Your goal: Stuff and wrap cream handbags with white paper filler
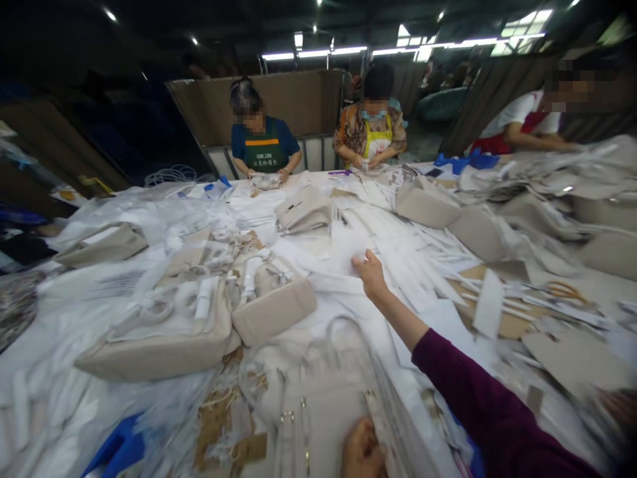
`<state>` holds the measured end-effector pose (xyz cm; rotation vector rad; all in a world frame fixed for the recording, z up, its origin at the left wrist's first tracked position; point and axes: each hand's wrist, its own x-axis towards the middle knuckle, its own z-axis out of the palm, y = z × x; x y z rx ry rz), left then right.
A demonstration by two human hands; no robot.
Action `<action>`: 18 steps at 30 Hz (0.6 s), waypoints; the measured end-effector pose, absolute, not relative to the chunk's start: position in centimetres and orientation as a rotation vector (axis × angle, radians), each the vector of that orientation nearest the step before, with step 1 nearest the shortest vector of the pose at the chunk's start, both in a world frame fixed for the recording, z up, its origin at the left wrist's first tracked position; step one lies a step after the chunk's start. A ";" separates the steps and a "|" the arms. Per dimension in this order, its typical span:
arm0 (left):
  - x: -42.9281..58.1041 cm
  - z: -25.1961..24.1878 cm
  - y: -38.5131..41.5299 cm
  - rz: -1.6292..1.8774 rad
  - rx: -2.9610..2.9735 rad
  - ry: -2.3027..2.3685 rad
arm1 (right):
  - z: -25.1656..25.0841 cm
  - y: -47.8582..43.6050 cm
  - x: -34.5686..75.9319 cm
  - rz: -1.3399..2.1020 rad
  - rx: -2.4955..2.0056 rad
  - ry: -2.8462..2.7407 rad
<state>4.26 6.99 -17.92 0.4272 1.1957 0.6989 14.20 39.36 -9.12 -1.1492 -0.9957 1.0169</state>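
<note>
A beige handbag [331, 405] with gold-coloured fittings and looped handles lies at the bottom middle, close to me. My left hand [363, 448] is on it with curled fingers, closed at the bag's side; what lies under the fingers is partly hidden. Stretched forward over the table, my right hand [371, 275] comes out of a purple sleeve. Its thumb and fingers pinch a thin white sheet [343, 252], blurred by motion, above a spread of white sheets. Brown paper tags [213, 425] with strings lie left of the handbag.
Finished-looking beige bags [164, 352] stand at left, with another bag [303, 209] ahead. More beige bags [475, 232] are heaped at right. Orange-handled scissors [567, 291] lie on cardboard. Two co-workers [266, 146] handle items across the table; another person [527, 126] leans in at right.
</note>
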 end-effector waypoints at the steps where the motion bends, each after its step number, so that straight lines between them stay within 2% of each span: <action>1: 4.4 -17.6 7.0 0.710 0.470 1.170 | -9.4 36.0 15.9 1.072 -1.170 -0.949; 8: 5.4 -14.1 8.0 0.775 0.660 1.095 | -14.3 17.4 23.7 1.201 -1.321 -0.606; 18: 6.2 -12.6 5.3 0.842 0.801 1.211 | -14.0 8.5 20.6 1.375 -1.316 -0.733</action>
